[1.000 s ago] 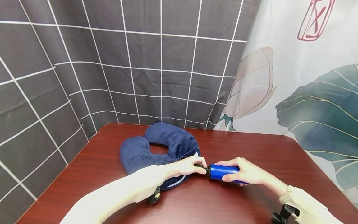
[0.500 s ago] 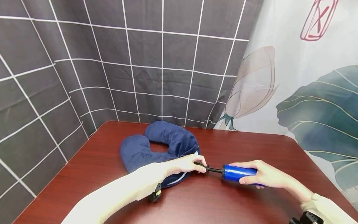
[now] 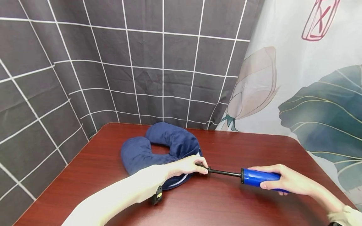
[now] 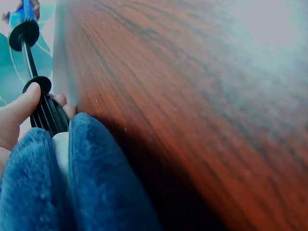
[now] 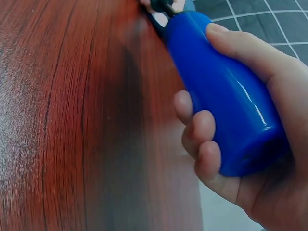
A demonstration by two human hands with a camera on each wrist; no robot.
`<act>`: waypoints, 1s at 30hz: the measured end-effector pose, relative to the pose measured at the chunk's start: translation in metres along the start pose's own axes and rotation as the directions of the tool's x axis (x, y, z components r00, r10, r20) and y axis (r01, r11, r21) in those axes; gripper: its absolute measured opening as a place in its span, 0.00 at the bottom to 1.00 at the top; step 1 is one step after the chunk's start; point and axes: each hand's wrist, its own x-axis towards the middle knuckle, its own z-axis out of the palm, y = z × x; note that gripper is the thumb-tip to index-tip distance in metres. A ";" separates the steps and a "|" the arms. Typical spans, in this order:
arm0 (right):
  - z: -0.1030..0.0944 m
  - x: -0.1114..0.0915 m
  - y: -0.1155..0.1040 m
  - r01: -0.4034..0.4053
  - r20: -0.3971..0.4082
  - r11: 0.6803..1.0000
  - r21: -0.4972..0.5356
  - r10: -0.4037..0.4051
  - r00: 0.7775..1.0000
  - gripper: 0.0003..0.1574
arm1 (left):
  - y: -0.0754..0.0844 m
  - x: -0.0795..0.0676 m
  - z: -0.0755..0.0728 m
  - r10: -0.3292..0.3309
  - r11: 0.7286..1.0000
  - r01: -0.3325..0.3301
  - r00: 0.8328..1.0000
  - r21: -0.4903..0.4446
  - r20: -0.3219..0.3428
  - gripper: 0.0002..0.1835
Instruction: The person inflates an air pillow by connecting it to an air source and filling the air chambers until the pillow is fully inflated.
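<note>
A hand pump with a blue barrel [image 3: 260,178] and a black rod [image 3: 224,172] lies crosswise in front of me, its rod drawn well out. My right hand [image 3: 289,180] grips the barrel, fingers and thumb wrapped round it in the right wrist view. With its thumb and fingers my left hand [image 3: 188,164] holds the black ribbed end piece [image 4: 47,113] of the pump. That piece sits against the navy plush neck pillow [image 3: 176,136], where white material [image 4: 61,149] shows between two plush edges. Its exact joint with the pillow is hidden.
The dark red wooden table [image 3: 226,204] bears the pillow. A grey curtain [image 3: 147,56] with white grid lines hangs along the back and left. At the right hangs a pale curtain [image 3: 294,72] with a leaf and flower print.
My right hand has moved right with the blue barrel, and a growing length of black rod shows. The left hand and the pillow have stayed in place.
</note>
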 end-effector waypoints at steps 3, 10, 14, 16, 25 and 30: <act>0.004 0.010 -0.005 0.026 -0.022 0.999 -0.039 -0.027 0.999 0.32 | 0.000 0.001 0.000 0.003 1.000 -0.003 1.000 -0.025 -0.012 0.07; 0.015 0.038 -0.011 0.043 -0.031 0.997 -0.064 -0.045 0.998 0.30 | 0.000 -0.001 0.001 -0.001 1.000 0.000 1.000 -0.027 -0.031 0.07; 0.023 0.052 -0.015 0.050 -0.028 0.997 -0.062 -0.052 0.998 0.30 | 0.000 -0.001 0.002 0.001 0.999 -0.002 0.999 -0.039 -0.032 0.07; 0.027 0.059 -0.018 0.067 -0.031 0.996 -0.066 -0.069 0.997 0.30 | 0.000 -0.001 0.002 0.002 0.999 -0.003 0.999 -0.043 -0.032 0.07; 0.042 0.090 -0.033 0.061 0.045 0.993 -0.102 -0.057 0.997 0.32 | 0.001 0.000 0.002 0.003 0.999 -0.004 0.999 -0.036 -0.032 0.08; 0.044 0.098 -0.050 -0.008 0.123 0.971 -0.238 0.038 0.992 0.35 | 0.001 0.000 0.002 0.008 1.000 -0.009 1.000 -0.030 -0.012 0.08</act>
